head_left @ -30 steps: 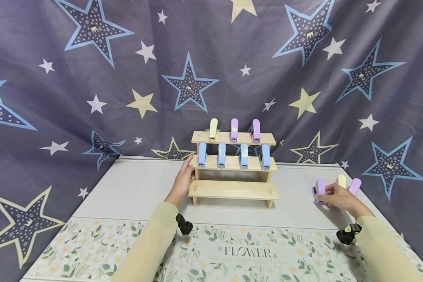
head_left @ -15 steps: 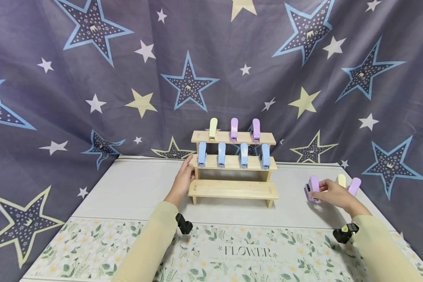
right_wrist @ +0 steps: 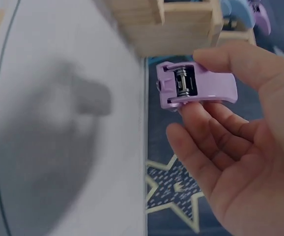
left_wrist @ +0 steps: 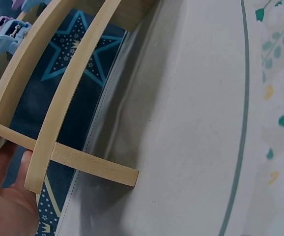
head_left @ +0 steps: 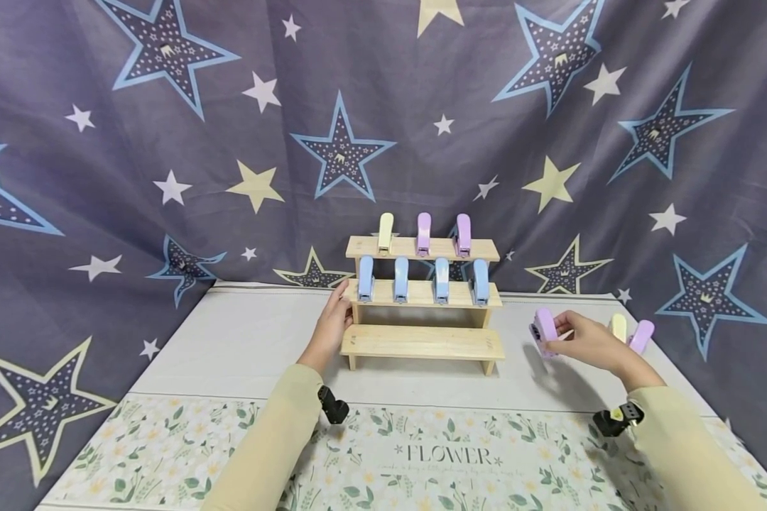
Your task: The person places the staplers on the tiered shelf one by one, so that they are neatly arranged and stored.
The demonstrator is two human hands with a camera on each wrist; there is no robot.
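Note:
My right hand [head_left: 588, 342] pinches a purple stapler [head_left: 542, 332] between thumb and fingers, held above the white table to the right of a three-step wooden rack [head_left: 422, 343]. The right wrist view shows the metal spring parts inside the purple stapler [right_wrist: 179, 86]. At the rack's left end, my left hand [head_left: 329, 328] holds its side at the middle step; some of its fingers are hidden. Several blue staplers [head_left: 400, 280] stand in a row on the middle step. The top step bears a yellow stapler [head_left: 385, 234] and two purple staplers [head_left: 424, 234].
At the far right, behind my right hand, stand another yellow stapler [head_left: 618, 327] and a purple stapler [head_left: 642, 336]. A floral mat [head_left: 447, 454] covers the front of the table. A star-patterned curtain [head_left: 243, 227] hangs close behind the rack.
My right hand has carried the purple stapler leftward and up from beside the other two on the right, towards the rack. My left hand stays at the rack's left end.

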